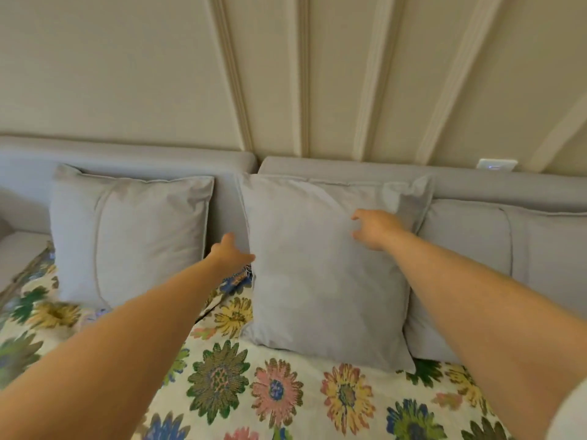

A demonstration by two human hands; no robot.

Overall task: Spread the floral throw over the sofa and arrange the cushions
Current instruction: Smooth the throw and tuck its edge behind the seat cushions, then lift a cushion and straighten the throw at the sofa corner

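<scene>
On the sofa (476,185), the throw (286,392) covers the seat, two cushions leaning on the backrest; the left hand (230,254) touches the middle cushion (317,281) edge, the right hand (376,228) hovers loosely curled at its face, the other cushion (127,236) left of it.

Both hands (233,254) (376,228) at the middle cushion (317,281)

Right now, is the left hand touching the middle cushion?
Touching: the head view shows the left hand with its fingers against the middle cushion's left edge.
</scene>
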